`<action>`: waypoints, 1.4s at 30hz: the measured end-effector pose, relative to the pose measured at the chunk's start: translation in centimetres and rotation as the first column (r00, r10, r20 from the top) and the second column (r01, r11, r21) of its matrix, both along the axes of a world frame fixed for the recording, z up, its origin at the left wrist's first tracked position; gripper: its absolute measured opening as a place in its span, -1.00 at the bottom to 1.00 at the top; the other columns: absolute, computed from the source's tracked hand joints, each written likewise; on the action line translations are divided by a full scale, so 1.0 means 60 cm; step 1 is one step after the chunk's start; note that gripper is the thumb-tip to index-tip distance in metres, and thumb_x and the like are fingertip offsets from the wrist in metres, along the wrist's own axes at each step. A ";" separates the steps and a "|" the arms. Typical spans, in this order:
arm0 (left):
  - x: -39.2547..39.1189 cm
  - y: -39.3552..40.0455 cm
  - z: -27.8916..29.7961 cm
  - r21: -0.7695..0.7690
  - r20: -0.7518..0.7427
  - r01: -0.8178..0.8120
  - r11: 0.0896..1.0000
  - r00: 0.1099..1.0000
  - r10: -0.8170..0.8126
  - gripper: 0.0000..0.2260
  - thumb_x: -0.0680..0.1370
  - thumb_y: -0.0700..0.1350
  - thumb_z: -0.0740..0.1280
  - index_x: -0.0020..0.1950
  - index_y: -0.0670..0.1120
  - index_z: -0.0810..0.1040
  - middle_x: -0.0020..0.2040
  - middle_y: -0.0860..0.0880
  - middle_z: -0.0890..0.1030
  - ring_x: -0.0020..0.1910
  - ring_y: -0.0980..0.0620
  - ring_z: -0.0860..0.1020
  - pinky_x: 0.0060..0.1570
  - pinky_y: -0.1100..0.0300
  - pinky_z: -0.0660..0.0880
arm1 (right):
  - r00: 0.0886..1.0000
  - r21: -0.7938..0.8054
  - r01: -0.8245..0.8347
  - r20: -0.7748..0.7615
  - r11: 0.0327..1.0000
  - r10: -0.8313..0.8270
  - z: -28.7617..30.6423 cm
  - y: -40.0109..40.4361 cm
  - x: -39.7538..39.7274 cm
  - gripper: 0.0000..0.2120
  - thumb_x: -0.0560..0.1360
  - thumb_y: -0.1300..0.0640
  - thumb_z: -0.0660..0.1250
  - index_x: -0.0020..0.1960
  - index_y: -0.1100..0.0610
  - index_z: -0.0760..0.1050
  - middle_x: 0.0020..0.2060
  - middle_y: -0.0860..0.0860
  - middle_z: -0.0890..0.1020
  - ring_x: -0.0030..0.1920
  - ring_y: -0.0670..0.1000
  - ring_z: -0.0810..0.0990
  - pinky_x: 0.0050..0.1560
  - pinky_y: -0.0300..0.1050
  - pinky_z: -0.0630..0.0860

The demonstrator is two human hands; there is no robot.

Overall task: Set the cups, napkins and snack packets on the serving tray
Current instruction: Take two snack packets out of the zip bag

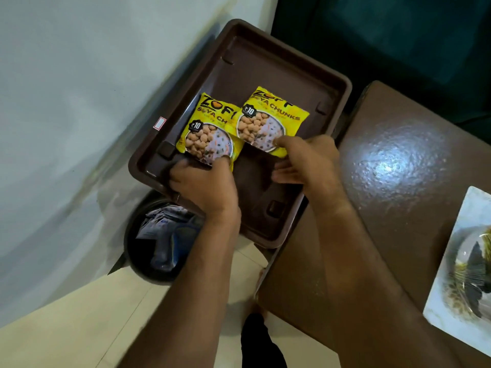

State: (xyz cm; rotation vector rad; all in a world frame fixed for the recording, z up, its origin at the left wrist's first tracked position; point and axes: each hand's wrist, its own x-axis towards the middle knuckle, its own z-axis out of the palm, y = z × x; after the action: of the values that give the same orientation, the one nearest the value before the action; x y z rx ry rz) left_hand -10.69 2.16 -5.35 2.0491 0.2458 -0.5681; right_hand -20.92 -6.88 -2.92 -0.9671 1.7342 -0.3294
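Two packets side by side in tray (268, 62), left-rim half. Left hand (204, 184) fingers curl onto left packet (206, 131) near edge; right hand (305, 163) pinches right packet (271, 120) near corner.

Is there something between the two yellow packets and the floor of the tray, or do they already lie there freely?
Nothing visible is in the way. Both yellow packets, left and right, already lie on the floor of the brown tray. The left hand and the right hand touch their near edges. The tray holds nothing else.
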 end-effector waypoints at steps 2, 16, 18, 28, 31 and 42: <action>-0.011 0.011 0.016 0.132 0.215 0.068 0.989 0.972 -0.096 -0.37 0.30 -0.13 0.46 0.35 -0.20 0.41 0.31 -0.15 0.45 0.26 -0.20 0.44 0.23 -0.05 0.41 | 0.954 -0.194 -0.171 -0.278 0.966 0.113 0.002 0.004 -0.006 -0.62 0.37 -0.09 0.43 -0.22 0.27 0.62 -0.38 0.19 0.69 -0.41 0.21 0.72 -0.22 0.14 0.73; 0.070 -0.064 -0.003 0.546 0.291 0.478 0.688 0.662 -0.690 -0.41 0.57 0.15 0.36 0.43 -0.20 0.36 0.41 -0.22 0.47 0.41 -0.27 0.44 0.32 -0.21 0.39 | 0.850 -0.203 -0.399 -0.448 0.894 0.277 -0.028 -0.018 0.058 0.10 0.44 -0.17 0.54 0.61 0.29 -0.08 0.32 0.31 0.49 0.28 0.25 0.56 0.11 -0.05 0.48; 0.086 -0.069 -0.011 0.495 0.201 0.485 0.721 0.743 -0.638 -0.37 0.51 0.19 0.42 0.41 -0.19 0.40 0.38 -0.21 0.52 0.39 -0.29 0.47 0.35 -0.23 0.41 | 0.883 -0.231 -0.356 -0.399 0.905 0.245 -0.038 -0.018 0.062 0.12 0.40 -0.04 0.60 0.61 0.27 -0.09 0.29 0.29 0.50 0.25 0.23 0.57 0.04 -0.12 0.42; 0.092 -0.047 -0.006 -0.061 -0.053 0.390 0.919 0.918 -0.393 -0.75 0.41 -0.13 0.56 0.06 -0.14 0.71 -0.03 -0.08 0.75 -0.06 -0.09 0.73 0.10 -0.14 0.67 | 0.995 -0.286 0.064 0.090 0.956 -0.040 -0.044 -0.022 0.026 -0.20 0.30 0.36 0.58 0.43 0.18 0.29 0.07 0.00 0.59 0.06 0.01 0.63 0.16 0.08 0.66; 0.089 -0.036 0.011 -0.169 -0.030 0.390 0.905 0.916 -0.401 -0.79 0.45 -0.18 0.54 0.08 -0.14 0.70 -0.03 -0.07 0.76 -0.07 -0.06 0.75 0.07 -0.10 0.68 | 0.959 -0.248 0.128 0.276 0.960 -0.056 -0.031 -0.023 0.004 0.00 0.25 0.46 0.58 0.55 0.12 0.17 0.20 0.01 0.58 0.22 0.07 0.62 0.23 0.15 0.65; 0.023 -0.014 0.072 -0.443 -0.202 0.348 0.826 0.859 -0.470 -0.83 0.49 -0.13 0.53 0.06 -0.12 0.73 -0.02 -0.09 0.78 -0.06 -0.12 0.77 0.00 -0.18 0.69 | 0.759 0.053 0.167 0.631 0.984 -0.163 0.049 -0.020 -0.127 -0.38 0.35 0.48 0.52 0.37 0.30 0.45 0.15 0.25 0.71 0.10 0.30 0.73 0.12 0.46 0.62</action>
State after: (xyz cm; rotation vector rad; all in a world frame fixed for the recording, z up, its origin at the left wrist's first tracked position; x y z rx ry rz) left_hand -9.31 1.33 -1.04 1.6125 -0.1422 -1.1155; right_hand -28.52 -8.08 0.02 -0.5977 1.1837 -0.6940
